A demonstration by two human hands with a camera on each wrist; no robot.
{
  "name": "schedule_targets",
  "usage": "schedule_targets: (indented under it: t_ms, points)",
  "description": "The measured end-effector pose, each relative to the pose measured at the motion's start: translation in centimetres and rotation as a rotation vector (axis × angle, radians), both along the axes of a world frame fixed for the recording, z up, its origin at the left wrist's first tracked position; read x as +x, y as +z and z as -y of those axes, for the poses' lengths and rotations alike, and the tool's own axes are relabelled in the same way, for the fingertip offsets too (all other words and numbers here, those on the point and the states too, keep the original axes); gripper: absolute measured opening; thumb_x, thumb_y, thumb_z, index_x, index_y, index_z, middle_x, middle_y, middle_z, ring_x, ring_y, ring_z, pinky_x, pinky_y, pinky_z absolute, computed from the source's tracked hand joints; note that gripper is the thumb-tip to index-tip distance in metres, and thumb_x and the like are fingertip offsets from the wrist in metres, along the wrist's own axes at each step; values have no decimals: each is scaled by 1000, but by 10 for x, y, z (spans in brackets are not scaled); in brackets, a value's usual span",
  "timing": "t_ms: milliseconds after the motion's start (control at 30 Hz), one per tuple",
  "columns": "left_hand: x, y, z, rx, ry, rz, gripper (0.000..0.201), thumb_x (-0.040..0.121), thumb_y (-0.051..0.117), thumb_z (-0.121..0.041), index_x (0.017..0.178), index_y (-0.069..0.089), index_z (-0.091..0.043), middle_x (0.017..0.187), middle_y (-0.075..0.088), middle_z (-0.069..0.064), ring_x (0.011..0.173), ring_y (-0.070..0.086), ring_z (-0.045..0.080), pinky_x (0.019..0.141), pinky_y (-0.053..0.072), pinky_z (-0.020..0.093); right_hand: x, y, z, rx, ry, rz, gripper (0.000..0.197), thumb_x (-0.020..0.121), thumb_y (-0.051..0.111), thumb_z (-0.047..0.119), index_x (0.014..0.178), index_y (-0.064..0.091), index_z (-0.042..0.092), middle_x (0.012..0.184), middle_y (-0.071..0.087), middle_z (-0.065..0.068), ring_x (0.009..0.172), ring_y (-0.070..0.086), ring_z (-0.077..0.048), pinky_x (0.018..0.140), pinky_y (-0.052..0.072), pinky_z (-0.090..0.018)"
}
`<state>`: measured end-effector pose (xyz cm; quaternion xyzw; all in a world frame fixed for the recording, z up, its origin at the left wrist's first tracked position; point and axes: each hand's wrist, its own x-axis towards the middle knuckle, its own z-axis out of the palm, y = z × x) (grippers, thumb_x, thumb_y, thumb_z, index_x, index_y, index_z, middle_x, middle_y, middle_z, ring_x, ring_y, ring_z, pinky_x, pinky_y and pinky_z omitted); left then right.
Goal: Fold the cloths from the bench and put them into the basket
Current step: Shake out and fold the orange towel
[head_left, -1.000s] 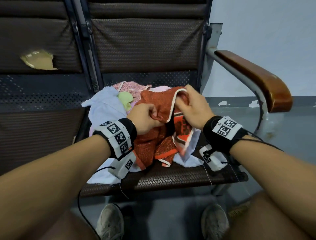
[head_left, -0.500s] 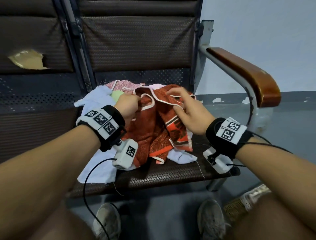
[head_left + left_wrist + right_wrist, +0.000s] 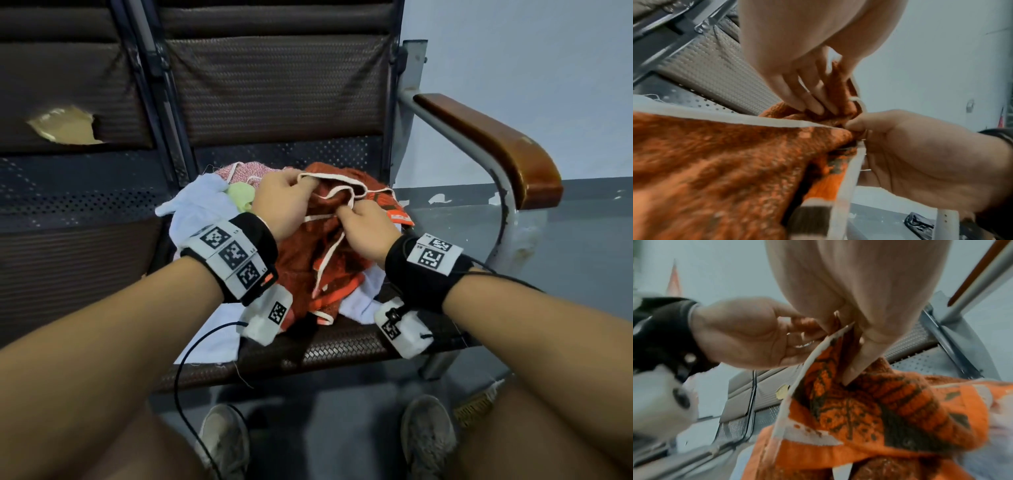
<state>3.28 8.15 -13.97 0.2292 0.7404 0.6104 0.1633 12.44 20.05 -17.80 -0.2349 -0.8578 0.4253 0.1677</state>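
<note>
An orange patterned cloth [image 3: 308,260] with a white hem lies bunched on the bench seat [image 3: 325,349]. My left hand [image 3: 284,197] grips its upper hem at the back. Just to the right and nearer, my right hand [image 3: 359,222] pinches another stretch of the white hem. In the left wrist view the orange cloth [image 3: 715,162] hangs under my left hand [image 3: 813,100], with the right hand [image 3: 910,146] close beside it. In the right wrist view my right hand [image 3: 849,340] holds the orange cloth [image 3: 869,410] by its edge. No basket is in view.
Under and behind the orange cloth lie a pale blue cloth [image 3: 195,212], a light green cloth [image 3: 241,197] and a pink cloth [image 3: 245,171]. A wooden armrest [image 3: 496,144] stands at the right. The left backrest has a torn hole [image 3: 63,125]. My shoes [image 3: 222,442] are on the floor.
Both hands have worked along the white hem of the orange cloth. The left moved up and back along it, and the right opened briefly, then came in close and pinched the hem again.
</note>
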Motion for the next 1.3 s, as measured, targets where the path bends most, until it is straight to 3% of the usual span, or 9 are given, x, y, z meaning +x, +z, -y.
schedule_targets:
  t_ms: [200,333,467,633,767,900,967,1067,1300]
  points:
    - [-14,3,10,60,106,151,33,101,35,-5,113,64,3,108,71,21,93,71,34,76,61,39,-2,6,-13,-388,-173,-214,48,94,42,25,56,70,22,55,64,11,60,60,-9,66,45,-34]
    - [-15,9,6,194,141,304,30,102,32,-10,102,61,-3,94,71,15,78,71,27,63,59,30,2,3,-18,-6,-16,-91,43,85,60,58,91,77,19,81,76,2,82,71,-15,79,53,-34]
    - [-23,4,7,196,186,249,26,95,46,-11,104,65,5,92,66,24,74,67,29,66,58,36,10,3,-29,489,101,271,14,78,72,28,81,60,21,79,63,3,87,64,-27,71,45,-32]
    - [-35,-6,13,130,256,127,16,81,62,1,88,69,-11,101,73,18,98,70,34,91,56,49,23,14,-40,369,216,392,15,90,63,21,105,63,16,102,68,-5,93,63,-23,85,51,-34]
    - [-45,-13,17,82,303,78,25,83,55,2,79,58,-22,87,69,8,85,69,34,73,61,42,35,23,-54,415,232,427,24,93,59,15,112,72,20,99,67,3,92,62,-18,83,47,-28]
    - [-53,-18,19,91,362,120,22,83,53,-3,88,55,-24,89,68,8,75,69,26,66,59,36,43,19,-63,397,93,387,24,91,54,10,89,75,21,73,65,2,68,60,-15,64,40,-24]
    - [-57,-19,19,25,388,170,17,86,46,-3,90,52,-19,82,64,13,57,67,22,53,57,32,41,19,-63,393,31,332,28,94,55,18,70,67,23,62,59,4,65,57,-19,65,37,-26]
    - [-60,-20,17,51,366,329,28,95,30,3,110,50,-8,67,54,13,33,58,14,36,47,22,40,22,-65,460,76,384,24,94,63,36,79,74,21,71,66,-1,70,60,-19,68,41,-28]
    - [-68,-26,34,147,250,247,39,90,45,15,115,68,-5,93,68,14,70,68,19,73,60,30,50,14,-64,519,251,623,20,94,65,31,81,72,17,71,64,1,64,58,-11,59,39,-22]
